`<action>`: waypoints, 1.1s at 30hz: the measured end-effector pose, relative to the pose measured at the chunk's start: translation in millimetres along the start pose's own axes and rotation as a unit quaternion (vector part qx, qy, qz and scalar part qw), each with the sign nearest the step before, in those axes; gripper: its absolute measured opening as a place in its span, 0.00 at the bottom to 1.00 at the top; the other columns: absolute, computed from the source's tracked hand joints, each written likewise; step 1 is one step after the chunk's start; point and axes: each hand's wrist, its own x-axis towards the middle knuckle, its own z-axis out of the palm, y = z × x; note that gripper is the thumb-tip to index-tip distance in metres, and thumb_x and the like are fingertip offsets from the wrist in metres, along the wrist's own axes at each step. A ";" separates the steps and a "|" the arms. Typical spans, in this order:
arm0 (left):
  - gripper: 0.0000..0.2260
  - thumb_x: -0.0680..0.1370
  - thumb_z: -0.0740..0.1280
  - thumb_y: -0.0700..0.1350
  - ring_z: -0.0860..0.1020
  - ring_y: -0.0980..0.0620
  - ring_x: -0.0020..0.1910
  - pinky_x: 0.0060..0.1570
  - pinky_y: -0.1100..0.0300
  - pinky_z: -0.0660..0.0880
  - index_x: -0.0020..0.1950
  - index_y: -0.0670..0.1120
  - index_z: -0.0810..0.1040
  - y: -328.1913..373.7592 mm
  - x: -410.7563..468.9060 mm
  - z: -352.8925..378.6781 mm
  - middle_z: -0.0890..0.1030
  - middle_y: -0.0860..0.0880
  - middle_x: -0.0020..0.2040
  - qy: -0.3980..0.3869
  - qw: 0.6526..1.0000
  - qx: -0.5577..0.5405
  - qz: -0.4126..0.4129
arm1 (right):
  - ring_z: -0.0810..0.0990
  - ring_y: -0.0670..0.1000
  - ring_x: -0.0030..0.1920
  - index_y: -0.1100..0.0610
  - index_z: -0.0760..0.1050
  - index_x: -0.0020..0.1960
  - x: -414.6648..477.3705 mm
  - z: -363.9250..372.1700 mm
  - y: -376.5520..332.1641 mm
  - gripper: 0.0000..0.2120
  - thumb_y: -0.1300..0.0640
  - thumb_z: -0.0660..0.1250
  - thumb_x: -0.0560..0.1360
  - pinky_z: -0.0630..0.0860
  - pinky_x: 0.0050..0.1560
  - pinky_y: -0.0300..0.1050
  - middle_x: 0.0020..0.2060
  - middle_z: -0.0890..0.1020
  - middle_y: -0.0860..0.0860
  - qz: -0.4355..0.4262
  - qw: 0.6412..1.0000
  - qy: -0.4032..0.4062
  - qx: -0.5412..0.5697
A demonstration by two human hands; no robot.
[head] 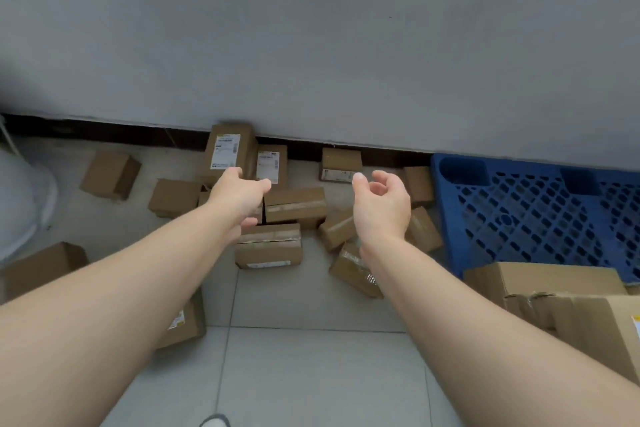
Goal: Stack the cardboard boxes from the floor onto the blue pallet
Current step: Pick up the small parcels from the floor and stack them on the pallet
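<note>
Several small cardboard boxes lie scattered on the tiled floor by the wall. A tall labelled box (228, 149) leans on the baseboard, a taped box (294, 206) lies in the middle, and another taped box (268, 248) sits nearer me. The blue pallet (526, 215) lies at the right against the wall, with larger cardboard boxes (554, 291) on its near corner. My left hand (240, 198) is stretched out above the middle boxes, fingers apart, holding nothing. My right hand (381, 204) hovers open over the boxes beside the pallet, fingers curled, empty.
A grey wall (311, 45) with a dark baseboard closes off the far side. A white rounded object (24, 204) stands at the left. More boxes (110, 175) lie at the far left and one box (41, 269) near my left forearm. My shoe tip (214, 422) shows at the bottom.
</note>
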 end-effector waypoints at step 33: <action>0.21 0.81 0.59 0.38 0.65 0.45 0.71 0.69 0.46 0.65 0.74 0.45 0.64 -339.7 154.9 -208.1 0.67 0.46 0.72 0.178 0.947 -0.104 -0.244 | 0.73 0.52 0.63 0.56 0.71 0.68 -87.6 334.4 219.3 0.25 0.43 0.63 0.77 0.67 0.64 0.46 0.58 0.76 0.46 0.080 0.912 -0.319 -0.244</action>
